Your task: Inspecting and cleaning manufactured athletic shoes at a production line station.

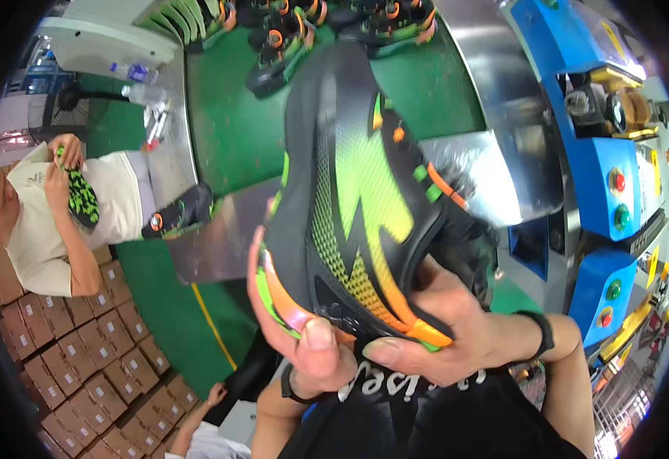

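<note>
Metal-edged green bench (227, 122) is stretching away, its surface showing on both sides of a black sports shoe with green and orange panels (380, 214). Above the near edge, the left hand (315, 359) is gripping its heel-end sole and the right hand (449, 329) its heel collar. Dark green-and-orange shoes (281, 53) are crowding the far edge, some being cut off; blue machine housings (606, 183) are standing beyond the right edge. Right fingertips are hiding behind the shoe.
</note>
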`<action>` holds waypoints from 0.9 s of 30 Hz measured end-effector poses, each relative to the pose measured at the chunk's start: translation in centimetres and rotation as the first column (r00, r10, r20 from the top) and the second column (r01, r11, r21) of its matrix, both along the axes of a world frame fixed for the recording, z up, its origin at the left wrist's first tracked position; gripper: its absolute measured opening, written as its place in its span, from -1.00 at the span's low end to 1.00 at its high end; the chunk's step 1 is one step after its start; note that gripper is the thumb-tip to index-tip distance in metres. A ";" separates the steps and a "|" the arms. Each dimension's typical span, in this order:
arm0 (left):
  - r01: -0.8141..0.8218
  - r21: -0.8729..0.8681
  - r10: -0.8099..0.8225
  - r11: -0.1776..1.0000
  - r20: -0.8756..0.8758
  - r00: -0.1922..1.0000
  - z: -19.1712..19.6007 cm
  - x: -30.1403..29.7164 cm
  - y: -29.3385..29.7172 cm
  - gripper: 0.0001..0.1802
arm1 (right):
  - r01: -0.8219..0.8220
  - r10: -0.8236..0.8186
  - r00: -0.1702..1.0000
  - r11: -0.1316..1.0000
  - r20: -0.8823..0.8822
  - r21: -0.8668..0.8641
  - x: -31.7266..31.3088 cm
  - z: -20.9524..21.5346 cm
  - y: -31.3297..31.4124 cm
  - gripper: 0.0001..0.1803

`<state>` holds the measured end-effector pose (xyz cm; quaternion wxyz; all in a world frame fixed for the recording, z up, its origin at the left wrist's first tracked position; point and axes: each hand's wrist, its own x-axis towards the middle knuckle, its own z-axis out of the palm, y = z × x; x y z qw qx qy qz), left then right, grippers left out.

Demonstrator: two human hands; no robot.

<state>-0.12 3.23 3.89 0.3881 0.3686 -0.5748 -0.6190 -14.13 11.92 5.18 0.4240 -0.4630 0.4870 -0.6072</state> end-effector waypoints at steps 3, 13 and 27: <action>0.098 -0.047 -0.099 0.994 -0.018 0.995 -3.4 -2.2 -2.5 -0.10 | 0.093 -0.092 0.996 0.992 -0.018 0.088 -0.6 -2.7 -1.9 -0.65; 0.072 -0.247 -0.085 0.966 -0.041 0.996 -1.6 -3.5 -3.4 -0.11 | 0.041 -0.060 0.991 0.986 0.117 0.160 -0.3 -1.4 -2.1 -0.61; 0.240 0.286 -0.253 0.928 0.009 0.967 -0.4 -1.8 -4.4 -0.30 | -0.071 0.158 0.835 0.981 -0.527 0.182 -3.3 -1.3 -2.0 -0.71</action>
